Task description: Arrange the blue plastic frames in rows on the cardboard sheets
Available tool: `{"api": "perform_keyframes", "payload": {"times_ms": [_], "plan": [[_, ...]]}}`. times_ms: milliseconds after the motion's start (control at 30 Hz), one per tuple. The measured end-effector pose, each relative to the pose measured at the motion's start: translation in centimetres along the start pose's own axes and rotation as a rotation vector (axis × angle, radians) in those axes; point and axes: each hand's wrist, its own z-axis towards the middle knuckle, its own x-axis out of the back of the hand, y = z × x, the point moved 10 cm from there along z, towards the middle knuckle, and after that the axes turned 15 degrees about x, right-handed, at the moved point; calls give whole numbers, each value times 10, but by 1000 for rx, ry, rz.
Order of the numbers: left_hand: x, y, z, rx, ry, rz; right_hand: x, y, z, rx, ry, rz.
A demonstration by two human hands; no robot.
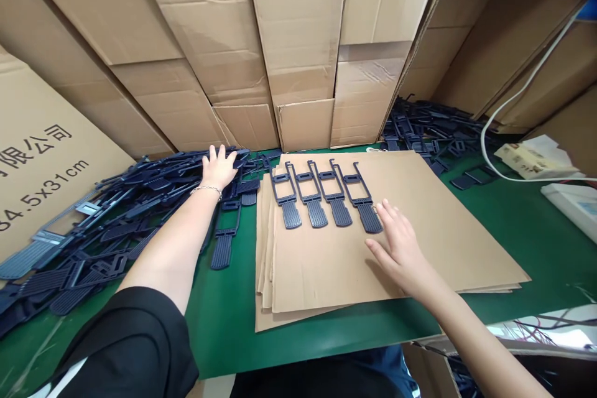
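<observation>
Several dark blue plastic frames with ribbed paddle ends [317, 214] lie side by side in a row on a stack of flat cardboard sheets [326, 280]. My right hand [396, 245] is open over the cardboard, its fingertips close to the rightmost dark frame [370, 219]; whether they touch it I cannot tell. To the left, my left hand [218, 169] reaches out with fingers spread onto a heap of similar parts [153, 183], gripping none that I can see. A single loose frame [222, 251] lies on the green table below that hand.
Cardboard boxes [303, 31] stand like a wall along the back, and a printed carton [41, 161] leans at left. Another heap of dark parts [420, 127] lies at back right. A white cable [485, 137] hangs over the green table [550, 261] near a white box [576, 208].
</observation>
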Motion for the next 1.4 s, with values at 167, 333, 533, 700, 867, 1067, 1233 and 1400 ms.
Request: {"api": "perform_keyframes", "payload": {"times_ms": [167,333,533,700,867,1067,1233,1400], "plan": [[-4,-24,17,137,-52,-34,12,-14,7,47,33,-27],[6,-40,30,129,-23,-46,34,-19,-11,65,131,-52],[1,-43,35,24,-47,7,55,-18,-57,-47,229,-78],[-2,-39,40,-90,-110,-7,57,-34,-104,-85,318,-74],[34,-49,35,-85,-81,-123,35,-59,-130,79,317,-68],[100,-74,13,21,0,-342,25,-63,-124,88,288,-19],[124,-108,7,171,55,-501,22,-65,-115,79,292,36],[149,-116,-13,218,107,-726,19,-76,-107,120,290,37]]}}
